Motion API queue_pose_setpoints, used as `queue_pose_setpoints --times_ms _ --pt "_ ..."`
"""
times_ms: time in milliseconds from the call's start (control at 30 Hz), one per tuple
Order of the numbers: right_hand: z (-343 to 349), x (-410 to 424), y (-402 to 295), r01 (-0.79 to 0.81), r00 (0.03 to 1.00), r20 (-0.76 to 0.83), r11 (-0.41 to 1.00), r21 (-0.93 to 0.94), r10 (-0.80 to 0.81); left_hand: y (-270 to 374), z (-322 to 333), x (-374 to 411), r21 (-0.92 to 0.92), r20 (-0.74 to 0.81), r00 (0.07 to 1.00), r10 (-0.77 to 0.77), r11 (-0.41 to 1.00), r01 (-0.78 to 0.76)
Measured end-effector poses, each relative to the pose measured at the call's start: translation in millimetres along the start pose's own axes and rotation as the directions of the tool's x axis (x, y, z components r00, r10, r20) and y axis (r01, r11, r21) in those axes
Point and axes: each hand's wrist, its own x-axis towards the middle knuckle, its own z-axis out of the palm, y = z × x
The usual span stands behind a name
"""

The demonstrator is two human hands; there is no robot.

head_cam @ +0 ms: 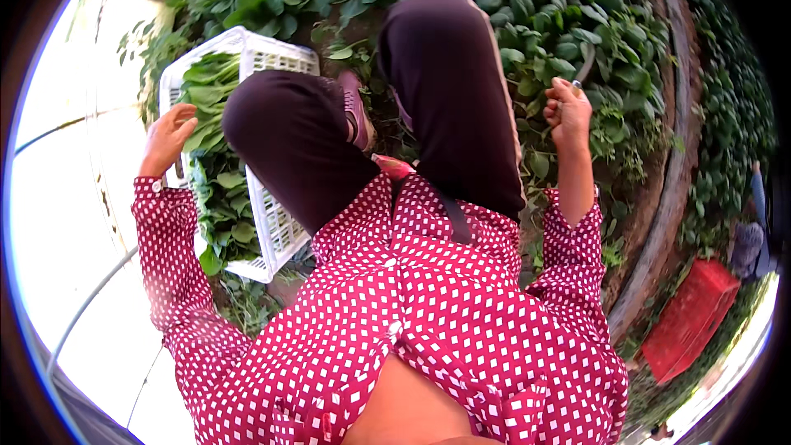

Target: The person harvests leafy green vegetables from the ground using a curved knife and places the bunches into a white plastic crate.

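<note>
My left hand [168, 137] is over the outer side of a white plastic crate [259, 222], its fingers apart beside the cut leafy greens [210, 99] lying inside. Nothing shows in that hand. My right hand [567, 108] is closed around the handle of a sickle, whose curved blade [586, 65] points up among the leaves. The blade's edge is partly lost against the growing leafy plants [531, 0]. My left knee hides part of the crate's near side.
A grey hose or pipe [673, 167] runs along the soil on the right. Beyond it are more plant rows [729, 136], a red plastic crate [692, 318] and part of another person [751, 247]. Bent poles [93, 296] and bright sheeting stand on the left.
</note>
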Motion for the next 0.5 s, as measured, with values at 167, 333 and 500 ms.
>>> queue_pose_setpoints --times_ms 167,333,500 --pt "-79.8 -16.3 70.2 -0.154 0.972 -0.178 0.988 0.006 0.153 211.0 19.9 109.9 -0.178 0.148 0.899 0.411 0.906 -0.385" --pt "-96.2 -14.0 118.7 -0.292 0.936 -0.206 0.956 0.0 0.286 315.2 97.0 219.7 0.015 0.423 0.684 0.595 0.75 -0.661" --pt "-68.3 35.3 106.7 -0.31 0.94 -0.183 0.944 -0.112 0.287 388.8 228.4 245.1 -0.108 0.633 0.556 0.538 0.773 -0.625"
